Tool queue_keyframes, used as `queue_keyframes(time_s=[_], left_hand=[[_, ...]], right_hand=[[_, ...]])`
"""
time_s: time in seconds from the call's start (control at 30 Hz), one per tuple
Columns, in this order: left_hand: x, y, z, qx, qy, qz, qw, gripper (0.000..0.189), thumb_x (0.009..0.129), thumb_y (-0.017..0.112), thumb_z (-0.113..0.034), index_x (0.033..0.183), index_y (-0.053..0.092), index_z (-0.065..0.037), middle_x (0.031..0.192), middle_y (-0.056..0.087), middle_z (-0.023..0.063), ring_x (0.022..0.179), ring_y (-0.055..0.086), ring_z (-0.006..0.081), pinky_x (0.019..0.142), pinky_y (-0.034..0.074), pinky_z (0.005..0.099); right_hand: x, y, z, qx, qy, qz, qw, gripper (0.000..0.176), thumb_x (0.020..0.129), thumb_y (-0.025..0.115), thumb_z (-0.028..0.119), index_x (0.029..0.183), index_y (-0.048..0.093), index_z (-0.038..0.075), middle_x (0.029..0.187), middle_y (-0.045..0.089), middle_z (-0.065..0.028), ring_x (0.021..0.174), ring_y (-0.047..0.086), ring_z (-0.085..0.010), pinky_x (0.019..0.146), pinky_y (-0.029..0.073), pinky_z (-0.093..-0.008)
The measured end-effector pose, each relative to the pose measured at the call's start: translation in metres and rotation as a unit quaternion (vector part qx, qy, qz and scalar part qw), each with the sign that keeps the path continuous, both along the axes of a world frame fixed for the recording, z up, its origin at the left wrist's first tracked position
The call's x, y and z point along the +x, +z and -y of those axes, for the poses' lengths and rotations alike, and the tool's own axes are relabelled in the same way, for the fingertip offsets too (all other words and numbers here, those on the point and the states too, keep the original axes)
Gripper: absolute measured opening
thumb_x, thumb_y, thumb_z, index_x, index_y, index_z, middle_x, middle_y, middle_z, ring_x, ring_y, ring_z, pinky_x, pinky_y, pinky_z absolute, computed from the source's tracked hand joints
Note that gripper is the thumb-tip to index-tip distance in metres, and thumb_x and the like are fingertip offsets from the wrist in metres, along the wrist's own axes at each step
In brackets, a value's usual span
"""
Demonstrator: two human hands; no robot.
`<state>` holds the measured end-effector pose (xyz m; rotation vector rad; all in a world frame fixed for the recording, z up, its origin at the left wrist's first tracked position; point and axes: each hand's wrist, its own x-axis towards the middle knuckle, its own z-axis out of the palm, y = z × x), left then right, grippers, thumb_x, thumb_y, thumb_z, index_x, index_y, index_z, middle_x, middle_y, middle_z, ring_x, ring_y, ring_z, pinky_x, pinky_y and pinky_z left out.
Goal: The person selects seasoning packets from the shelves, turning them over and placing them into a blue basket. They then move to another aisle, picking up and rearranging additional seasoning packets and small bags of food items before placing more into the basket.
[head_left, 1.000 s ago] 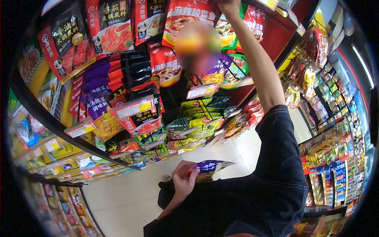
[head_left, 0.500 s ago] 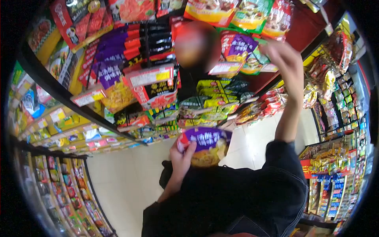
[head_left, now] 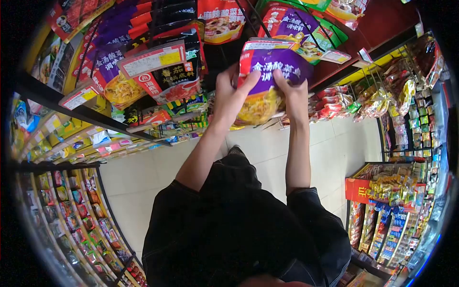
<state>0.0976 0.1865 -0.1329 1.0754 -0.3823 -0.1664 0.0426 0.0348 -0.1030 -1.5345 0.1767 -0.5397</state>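
Observation:
A purple and red seasoning packet (head_left: pixel 267 88) with a yellow food picture is held upright at the rack, with both hands around its sides. My left hand (head_left: pixel 232 93) grips its left edge, thumb across the front. My right hand (head_left: pixel 294 93) is closed on the right side, its thumb also on the front; the fingers behind are hidden. The packet's top edge overlaps a price tag (head_left: pixel 270 44) at the end of a hook. Just behind and above hangs a similar purple packet (head_left: pixel 299 24). The lower end of the held packet is slightly blurred.
Left of my hands hang a black and red hotpot seasoning packet (head_left: pixel 174 79) and more purple packets (head_left: pixel 117 81), with price tags (head_left: pixel 153 58) jutting out. A red packet (head_left: pixel 221 21) hangs above. Snack shelves (head_left: pixel 79 215) stand at lower left, a red display box (head_left: pixel 358 190) at right.
The packet has risen from near my body to the rack. My right hand has come down from the upper right and now grips it too. The view has shifted.

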Motion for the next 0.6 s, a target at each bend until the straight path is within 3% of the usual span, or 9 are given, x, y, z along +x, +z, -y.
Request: queue_keyframes(time_s=[0.13,0.37,0.5,0.6], left_hand=[[0.014,0.008,0.011,0.043,0.032,0.028,0.998,0.031,0.094,0.075,-0.026,0.108,0.072,0.002,0.094,0.075,0.0055,0.085,0.064,0.0086,0.079,0.051,0.0288],[0.013,-0.033,0.018,0.049,0.093,0.028,0.994,0.035,0.094,0.074,-0.029,0.107,0.071,0.004,0.091,0.075,0.0081,0.08,0.066,0.0094,0.074,0.052,0.0276],[0.018,-0.023,0.014,0.058,0.11,0.054,0.991,0.037,0.095,0.075,-0.029,0.11,0.071,0.004,0.093,0.076,0.01,0.082,0.069,0.0117,0.076,0.053,0.0283],[0.022,-0.01,0.016,0.061,0.125,0.068,0.988,0.035,0.095,0.075,-0.026,0.111,0.071,0.004,0.094,0.076,0.0102,0.083,0.068,0.0111,0.077,0.053,0.0279]], right_hand=[[0.018,-0.002,0.012,0.014,0.005,0.026,1.0,0.02,0.094,0.074,0.01,0.111,0.069,0.0,0.102,0.073,-0.0028,0.089,0.066,-0.0091,0.082,0.053,-0.0275],[0.021,-0.041,0.022,0.017,0.061,0.008,0.998,0.024,0.094,0.075,0.013,0.113,0.069,0.0,0.104,0.073,-0.0026,0.089,0.066,-0.0099,0.082,0.053,-0.0286],[0.03,-0.025,0.02,0.061,0.09,0.022,0.994,0.027,0.094,0.076,0.014,0.115,0.068,0.0,0.105,0.073,-0.0047,0.091,0.068,-0.011,0.083,0.054,-0.0284],[0.039,-0.016,0.023,0.024,0.094,0.04,0.994,0.028,0.094,0.076,0.014,0.116,0.068,-0.001,0.106,0.073,-0.0055,0.093,0.068,-0.0114,0.084,0.054,-0.0279]])
